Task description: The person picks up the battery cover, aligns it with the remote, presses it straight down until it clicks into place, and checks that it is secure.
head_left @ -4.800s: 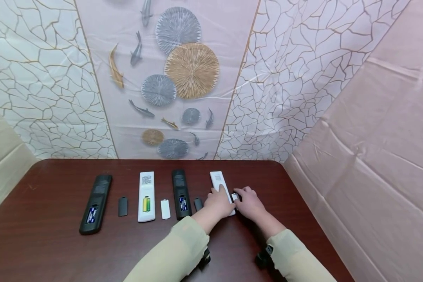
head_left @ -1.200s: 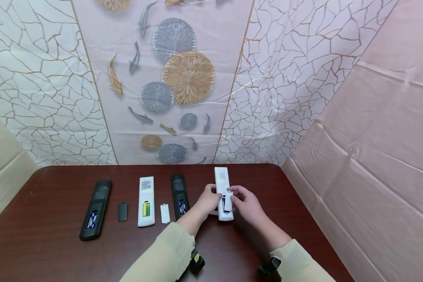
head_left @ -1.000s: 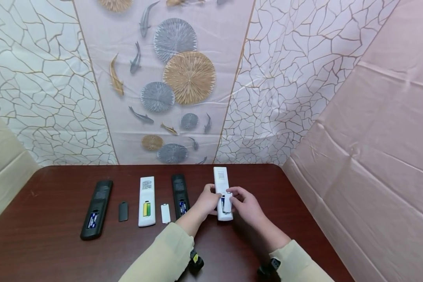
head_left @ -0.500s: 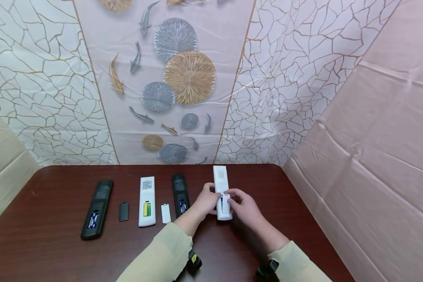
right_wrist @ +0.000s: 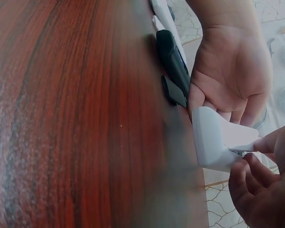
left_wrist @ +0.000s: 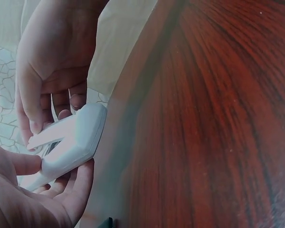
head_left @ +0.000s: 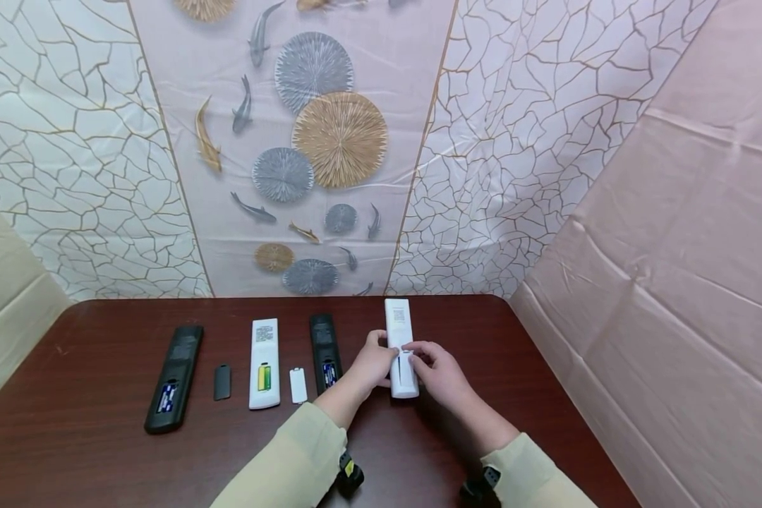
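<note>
A white remote control [head_left: 398, 326], back side up, is held off the table in my left hand [head_left: 370, 363], thumb on its left edge and fingers beneath. My right hand [head_left: 442, 372] pinches the white battery cover [head_left: 409, 375] between thumb and fingers at its upper end. The cover lies tilted over the battery compartment, a dark gap showing along its left side. In the left wrist view the cover [left_wrist: 54, 134] meets the remote [left_wrist: 78, 145] at the lower end and stands raised at the other. Whatever is inside the compartment is mostly hidden.
Leftward on the brown table [head_left: 89, 458] lie a black remote [head_left: 325, 346], a white remote [head_left: 264, 353] and another black remote [head_left: 174, 374], with batteries showing. Loose covers lie beside them: white [head_left: 298, 385], dark [head_left: 222, 382], and another dark cover [right_wrist: 173, 91].
The white remote has been lifted from the table, and the right hand has brought its cover onto it. Over the last second the cover has moved left across the compartment, narrowing the gap.
</note>
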A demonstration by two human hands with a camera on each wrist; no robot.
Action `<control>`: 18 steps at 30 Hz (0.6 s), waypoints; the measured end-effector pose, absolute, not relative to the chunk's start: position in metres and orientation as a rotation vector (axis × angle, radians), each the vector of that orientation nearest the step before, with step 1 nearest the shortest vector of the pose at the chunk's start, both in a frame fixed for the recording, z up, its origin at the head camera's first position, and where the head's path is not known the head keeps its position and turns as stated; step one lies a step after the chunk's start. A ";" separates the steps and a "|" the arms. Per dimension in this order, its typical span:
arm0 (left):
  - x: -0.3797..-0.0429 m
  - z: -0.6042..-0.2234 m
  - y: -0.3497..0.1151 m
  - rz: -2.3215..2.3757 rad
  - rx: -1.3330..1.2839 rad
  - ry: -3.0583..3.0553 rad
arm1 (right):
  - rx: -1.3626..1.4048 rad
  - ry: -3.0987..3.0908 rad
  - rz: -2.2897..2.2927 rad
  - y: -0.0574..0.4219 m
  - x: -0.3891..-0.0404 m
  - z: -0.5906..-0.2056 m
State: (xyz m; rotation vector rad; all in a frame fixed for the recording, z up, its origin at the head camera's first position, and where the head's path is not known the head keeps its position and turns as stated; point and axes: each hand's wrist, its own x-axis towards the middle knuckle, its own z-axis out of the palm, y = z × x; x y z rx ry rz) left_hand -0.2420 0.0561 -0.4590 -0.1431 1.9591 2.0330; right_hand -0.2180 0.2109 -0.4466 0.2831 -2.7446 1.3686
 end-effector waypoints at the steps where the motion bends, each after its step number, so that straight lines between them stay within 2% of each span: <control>1: -0.242 -0.459 0.056 2.031 -0.141 1.959 | 0.281 -2.750 1.333 0.211 -0.218 -0.446; 7: -0.240 -0.461 0.057 2.038 -0.123 1.964 | 0.293 -2.760 1.194 0.211 -0.220 -0.449; 18: -0.241 -0.464 0.060 2.034 -0.154 1.975 | 0.276 -2.734 1.201 0.212 -0.222 -0.451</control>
